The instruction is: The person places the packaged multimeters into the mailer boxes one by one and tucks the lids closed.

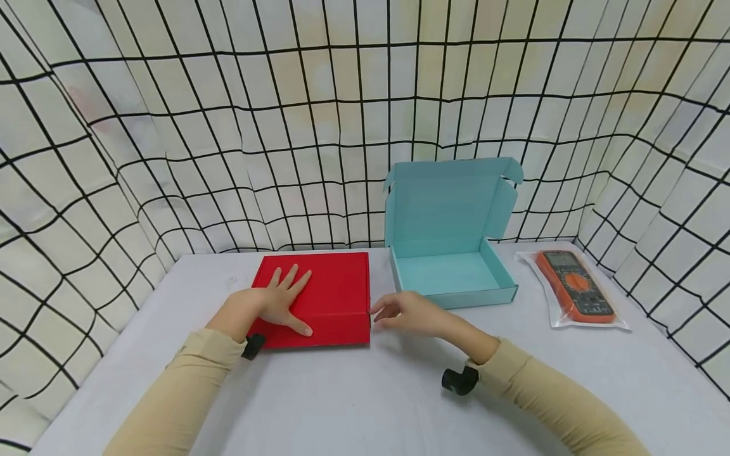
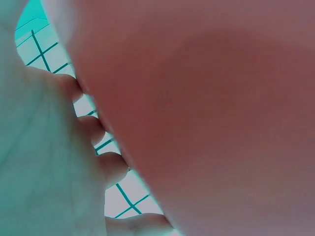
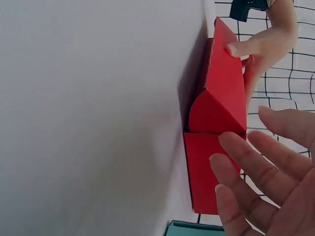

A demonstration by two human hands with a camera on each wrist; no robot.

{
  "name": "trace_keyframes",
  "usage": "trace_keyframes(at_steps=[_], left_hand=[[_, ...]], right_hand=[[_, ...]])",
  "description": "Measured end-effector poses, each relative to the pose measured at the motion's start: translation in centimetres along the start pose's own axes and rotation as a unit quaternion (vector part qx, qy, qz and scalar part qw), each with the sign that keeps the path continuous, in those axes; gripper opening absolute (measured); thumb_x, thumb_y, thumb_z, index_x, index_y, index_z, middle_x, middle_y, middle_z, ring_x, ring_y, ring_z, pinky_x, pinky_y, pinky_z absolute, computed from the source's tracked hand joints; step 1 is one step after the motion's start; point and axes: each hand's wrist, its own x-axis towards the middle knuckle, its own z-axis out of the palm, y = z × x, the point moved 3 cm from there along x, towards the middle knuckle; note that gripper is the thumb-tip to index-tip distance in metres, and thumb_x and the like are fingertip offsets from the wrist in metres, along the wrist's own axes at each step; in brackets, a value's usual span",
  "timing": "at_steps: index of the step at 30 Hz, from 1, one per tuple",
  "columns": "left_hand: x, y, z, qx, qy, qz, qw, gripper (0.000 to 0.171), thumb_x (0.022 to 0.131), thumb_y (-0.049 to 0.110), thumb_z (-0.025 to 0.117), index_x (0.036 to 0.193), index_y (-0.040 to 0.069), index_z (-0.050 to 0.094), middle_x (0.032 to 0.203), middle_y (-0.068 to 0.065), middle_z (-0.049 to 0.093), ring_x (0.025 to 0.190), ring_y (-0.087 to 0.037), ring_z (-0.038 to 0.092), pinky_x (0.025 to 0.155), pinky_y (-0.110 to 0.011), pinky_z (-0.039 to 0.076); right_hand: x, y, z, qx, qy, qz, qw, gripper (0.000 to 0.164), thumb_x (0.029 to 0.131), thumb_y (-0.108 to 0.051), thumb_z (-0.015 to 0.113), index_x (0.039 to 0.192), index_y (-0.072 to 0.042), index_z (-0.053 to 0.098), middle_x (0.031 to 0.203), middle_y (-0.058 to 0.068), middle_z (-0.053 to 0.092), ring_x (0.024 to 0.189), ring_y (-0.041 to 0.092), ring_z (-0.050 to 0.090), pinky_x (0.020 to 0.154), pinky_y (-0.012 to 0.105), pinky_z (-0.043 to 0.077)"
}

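Observation:
A flat red cardboard box (image 1: 336, 282) lies on the table, its lid down over the top. My left hand (image 1: 277, 305) rests spread on the lid, the thumb reaching onto the front flap. At the box's right side is my right hand (image 1: 413, 315), its fingers loosely bent and the tips right by the front corner. In the right wrist view the front flap (image 3: 227, 73) stands out at a slant, with a rounded side tab (image 3: 214, 113) showing below it. The left wrist view is mostly filled by the blurred red lid (image 2: 206, 113).
A light blue cardboard box (image 1: 470, 296) stands behind my right hand with its lid raised. Farther right lies an orange and grey multimeter (image 1: 577, 285) in a clear plastic bag. White cloth with a black grid (image 1: 342, 126) encloses the table (image 1: 342, 405) at the back and sides.

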Motion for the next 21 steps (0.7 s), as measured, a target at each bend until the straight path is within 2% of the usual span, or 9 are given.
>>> trace_keyframes(at_steps=[2, 5, 6, 10, 13, 17, 21], left_hand=[[0.1, -0.2, 0.1, -0.001, 0.006, 0.001, 1.0, 0.123, 0.081, 0.051, 0.082, 0.163, 0.001, 0.006, 0.166, -0.03, -0.004, 0.148, -0.059, -0.005, 0.106, -0.074, 0.033], [0.3, -0.3, 0.2, 0.001, 0.016, 0.002, 0.9999, 0.123, 0.08, 0.05, 0.084, 0.163, 0.001, 0.007, 0.166, -0.03, -0.004, 0.148, -0.059, -0.004, 0.105, -0.075, 0.033], [0.4, -0.3, 0.2, 0.002, 0.018, 0.003, 0.9998, 0.123, 0.08, 0.049, 0.084, 0.163, 0.001, 0.007, 0.166, -0.03, -0.003, 0.148, -0.059, -0.003, 0.105, -0.075, 0.033], [0.7, -0.1, -0.1, 0.007, 0.019, 0.004, 0.9998, 0.122, 0.08, 0.048, 0.084, 0.163, 0.002, 0.008, 0.166, -0.029, -0.002, 0.148, -0.058, -0.002, 0.105, -0.073, 0.035], [1.0, -0.1, -0.4, 0.009, 0.017, 0.007, 0.9998, 0.121, 0.08, 0.046, 0.085, 0.163, 0.002, 0.009, 0.166, -0.029, -0.001, 0.148, -0.058, -0.001, 0.106, -0.072, 0.036], [1.6, -0.5, -0.7, 0.004, 0.016, 0.012, 0.9998, 0.12, 0.08, 0.043, 0.085, 0.163, 0.002, 0.009, 0.166, -0.029, -0.002, 0.149, -0.057, -0.002, 0.106, -0.072, 0.035], [2.3, -0.9, -1.0, -0.007, 0.022, 0.01, 0.9997, 0.12, 0.08, 0.044, 0.085, 0.164, 0.003, 0.009, 0.167, -0.029, -0.002, 0.149, -0.057, -0.003, 0.106, -0.074, 0.033]], right_hand=[[0.4, -0.4, 0.1, -0.02, 0.01, -0.003, 1.0, 0.039, 0.095, -0.014, 0.073, 0.131, -0.004, 0.064, 0.099, 0.0, 0.074, 0.091, 0.016, 0.069, 0.079, 0.027, 0.055], [1.2, -0.8, 0.5, -0.052, 0.012, 0.017, 0.998, 0.059, 0.092, -0.023, 0.078, 0.144, -0.009, 0.053, 0.097, -0.004, 0.068, 0.085, 0.015, 0.066, 0.074, 0.027, 0.055], [1.5, -0.9, 0.7, -0.064, 0.009, 0.025, 0.998, 0.067, 0.091, -0.027, 0.079, 0.148, -0.01, 0.049, 0.1, -0.002, 0.066, 0.086, 0.016, 0.066, 0.073, 0.028, 0.055], [2.6, -1.3, 1.6, -0.143, -0.001, 0.054, 0.988, 0.09, 0.089, -0.04, 0.08, 0.16, -0.011, 0.034, 0.127, 0.008, 0.063, 0.107, 0.022, 0.063, 0.08, 0.03, 0.057], [3.4, -1.5, 2.1, -0.193, -0.004, 0.066, 0.979, 0.095, 0.09, -0.045, 0.077, 0.163, -0.011, 0.027, 0.137, 0.011, 0.06, 0.116, 0.024, 0.061, 0.084, 0.03, 0.057], [4.4, -1.4, 2.6, -0.22, -0.014, 0.092, 0.971, 0.097, 0.091, -0.046, 0.076, 0.165, -0.012, 0.022, 0.131, 0.012, 0.061, 0.109, 0.024, 0.062, 0.08, 0.03, 0.057], [5.3, -1.0, 2.9, -0.236, -0.007, 0.116, 0.965, 0.1, 0.091, -0.047, 0.075, 0.165, -0.014, 0.018, 0.128, 0.013, 0.06, 0.105, 0.024, 0.062, 0.08, 0.032, 0.057]])
